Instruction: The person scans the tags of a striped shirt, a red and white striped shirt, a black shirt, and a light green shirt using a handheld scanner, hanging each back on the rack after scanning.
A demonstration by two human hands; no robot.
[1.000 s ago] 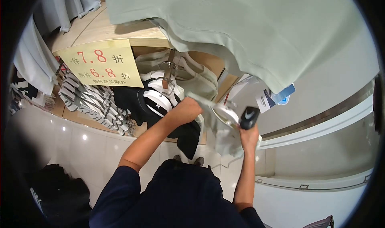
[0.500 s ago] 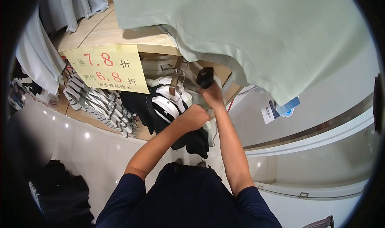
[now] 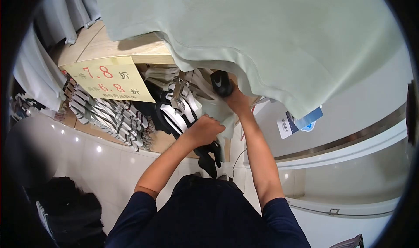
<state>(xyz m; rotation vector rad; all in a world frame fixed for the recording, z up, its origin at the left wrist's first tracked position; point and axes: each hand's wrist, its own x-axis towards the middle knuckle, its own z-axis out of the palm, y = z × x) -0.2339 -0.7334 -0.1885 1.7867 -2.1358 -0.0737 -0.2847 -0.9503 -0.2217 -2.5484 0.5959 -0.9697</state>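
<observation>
My right hand (image 3: 238,99) is closed around a black handheld steamer (image 3: 221,84) with a rounded head. It is under the hem of a large pale green shirt (image 3: 262,29) in the foreground. My left hand (image 3: 207,131) is closed at a pale grey-green garment (image 3: 217,112) hanging on the low rail, and seems to grip its edge; the fingertips are partly hidden. Beside my left hand hang black and white garments (image 3: 179,112) on hangers. A thin dark cord (image 3: 238,158) runs down below my right hand.
A yellow price sign (image 3: 109,80) hangs from the wooden shelf (image 3: 131,51). Striped garments (image 3: 109,115) hang left of it. A blurred person (image 3: 65,208) in black is at lower left. To the right are a curved white counter (image 3: 340,147) and blue-and-white cards (image 3: 301,121).
My view has shifted slightly, so the sign and shelf sit further left. The steamer has turned more face-on to me. My left hand and the garment edge have moved a little left.
</observation>
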